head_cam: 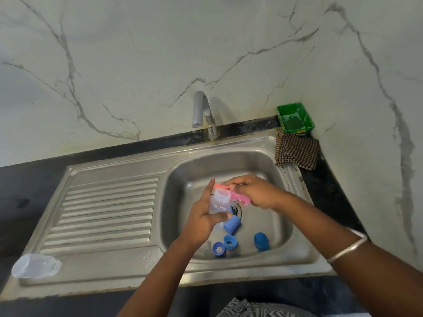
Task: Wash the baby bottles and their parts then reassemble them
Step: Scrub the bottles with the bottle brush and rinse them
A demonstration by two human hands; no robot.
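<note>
While the left hand (201, 221) grips the bottle (218, 201) over the sink (283, 225), the right hand (254, 191) pinches a pink brush (238, 196) (light, likely slippery plastic, best held round its body).

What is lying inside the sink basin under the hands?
In the sink basin: a blue cap, two blue rings, a blue cap. Hands partly cover the drain.

Both forearms reached fwd over the basin, hands close together. Left hand (203, 216) was upright, fingers curled in a grip w/ index finger extended up. Right hand (253, 191) sat palm-down, fingertips pinching, wrist bent; a bangle (348, 249) sat on right forearm.
</note>
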